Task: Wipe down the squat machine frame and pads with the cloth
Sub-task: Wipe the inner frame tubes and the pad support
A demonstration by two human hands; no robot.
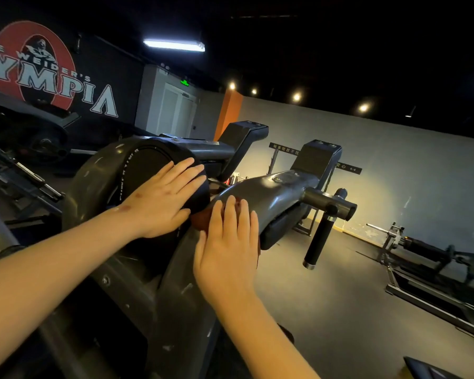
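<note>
**Both hands flat on the squat machine, cloth under the right**

Our right hand [227,250] lies palm-down on the cloth [200,221], fingers straight and close together. It is a flat press, with no pinch or curl. The cloth is reddish-brown and bunched. It is sandwiched between our palm and the curved grey frame arm [271,192], at the near end of that arm. Only two bits of it show: a lump to the left of the hand and a sliver between the fingers.

Our left hand [162,203] rests flat on the black disc [145,170] just left of the cloth, fingers straight and slightly spread. It grips nothing. Its thumb edge sits right next to the cloth lump, but we cannot tell whether they touch.

The frame arm runs away from us to the right. A dark pad [279,228] sits under it. At its far end a black handle [319,236] with a chrome tip hangs downward. Two dark padded blocks [244,135] stand up behind the arm, one further right than the other. The paint on the main frame [137,283] below our wrists is scuffed.

Around it is a dark gym floor [340,310] and a barbell stand [422,247] low on the right. A painted logo [47,77] is on the left wall, and a ceiling strip light [174,45] is lit.
</note>
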